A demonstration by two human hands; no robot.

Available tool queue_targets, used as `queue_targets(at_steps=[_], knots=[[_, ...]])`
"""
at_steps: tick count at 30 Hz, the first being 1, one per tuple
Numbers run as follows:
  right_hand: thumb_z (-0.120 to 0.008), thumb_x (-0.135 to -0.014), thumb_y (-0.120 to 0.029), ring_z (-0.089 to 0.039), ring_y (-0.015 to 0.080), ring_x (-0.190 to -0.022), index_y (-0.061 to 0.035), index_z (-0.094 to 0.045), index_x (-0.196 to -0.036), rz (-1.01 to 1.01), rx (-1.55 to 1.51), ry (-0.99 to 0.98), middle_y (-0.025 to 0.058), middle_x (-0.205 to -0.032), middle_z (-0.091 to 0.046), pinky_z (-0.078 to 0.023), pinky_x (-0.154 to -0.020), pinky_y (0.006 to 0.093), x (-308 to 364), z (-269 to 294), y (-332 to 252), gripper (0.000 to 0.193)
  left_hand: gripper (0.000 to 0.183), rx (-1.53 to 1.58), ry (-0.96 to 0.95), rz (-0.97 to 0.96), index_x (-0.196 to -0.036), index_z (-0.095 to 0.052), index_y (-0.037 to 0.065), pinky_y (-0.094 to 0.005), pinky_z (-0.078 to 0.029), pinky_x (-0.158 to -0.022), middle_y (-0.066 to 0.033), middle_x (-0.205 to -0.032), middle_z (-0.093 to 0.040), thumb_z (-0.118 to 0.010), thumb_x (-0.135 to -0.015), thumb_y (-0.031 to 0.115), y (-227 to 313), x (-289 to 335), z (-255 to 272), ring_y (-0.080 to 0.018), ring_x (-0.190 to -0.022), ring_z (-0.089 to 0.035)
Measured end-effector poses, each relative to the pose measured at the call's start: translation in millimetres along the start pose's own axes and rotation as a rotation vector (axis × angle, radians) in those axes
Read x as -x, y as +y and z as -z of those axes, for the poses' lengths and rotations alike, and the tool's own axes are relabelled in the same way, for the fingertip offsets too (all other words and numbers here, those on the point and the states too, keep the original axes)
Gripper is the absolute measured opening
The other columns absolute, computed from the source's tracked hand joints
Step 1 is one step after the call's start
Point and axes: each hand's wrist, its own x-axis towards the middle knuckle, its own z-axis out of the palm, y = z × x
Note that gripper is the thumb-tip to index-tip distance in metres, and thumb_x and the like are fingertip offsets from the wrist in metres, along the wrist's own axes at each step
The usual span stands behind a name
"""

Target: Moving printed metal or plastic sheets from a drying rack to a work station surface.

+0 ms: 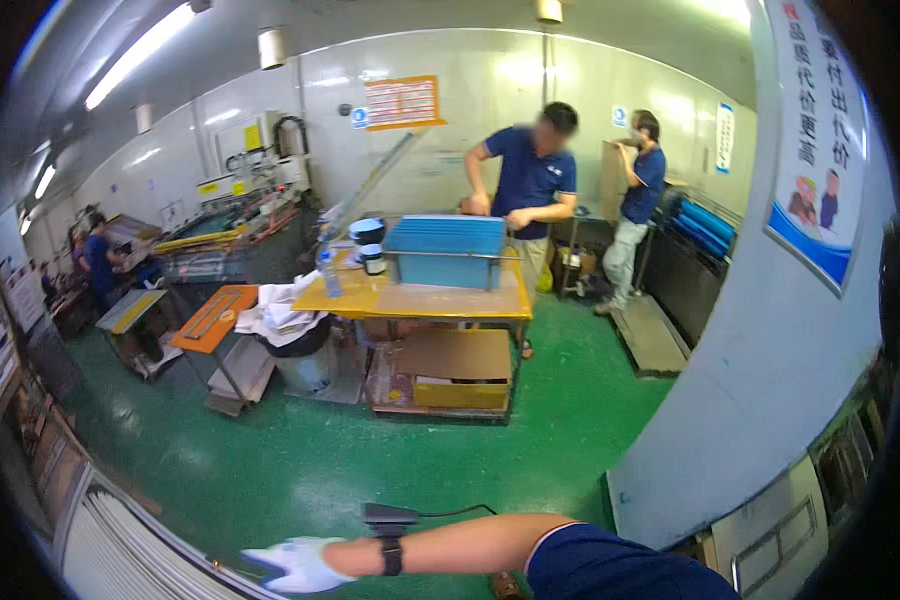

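Observation:
My right hand, in a white glove, reaches across from the lower right toward the lower left. Its fingers point left and look spread, with nothing visible between them. Close beside the fingertips is the edge of a white ribbed rack or panel; whether they touch cannot be made out. A black strap with a small black device and a cable sits on my right wrist. My left hand is out of view.
A yellow-topped table carries a blue slatted box; a co-worker handles its far side. Another person stands behind, right. An orange-topped stand and a cloth-covered bin stand left. A pale wall bounds the right.

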Motion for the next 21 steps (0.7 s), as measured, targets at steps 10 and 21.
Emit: queue_targets(at_steps=[10,21], knots=[[-0.044,-0.089,-0.055,-0.052,0.0398,-0.121,-0.0065,-0.044,-0.140,-0.965,0.084,-0.234,0.0221,-0.132,-0.054,-0.042,-0.102,0.0478,315.4,-86.9,220.4,0.070,0.044,-0.687,-0.111,-0.675,-0.132,-0.048,-0.004,-0.0472,-0.047,-0.092,-0.0263,-0.113,-0.059,-0.050,-0.094,0.018,48.0,-14.9,-30.4,-0.0412,-0.101,-0.057],[-0.040,-0.090,-0.059,-0.048,0.0374,-0.127,-0.0081,-0.045,-0.140,-1.028,-0.052,-0.233,0.0200,-0.138,-0.050,-0.038,-0.107,0.0451,381.0,-171.1,243.6,0.071,0.043,-0.779,-0.140,-0.820,-0.130,-0.049,-0.004,-0.0481,-0.044,-0.096,-0.0271,-0.118,-0.056,-0.050,-0.094,0.018,61.5,-6.4,-41.0,-0.0413,-0.107,-0.055]])
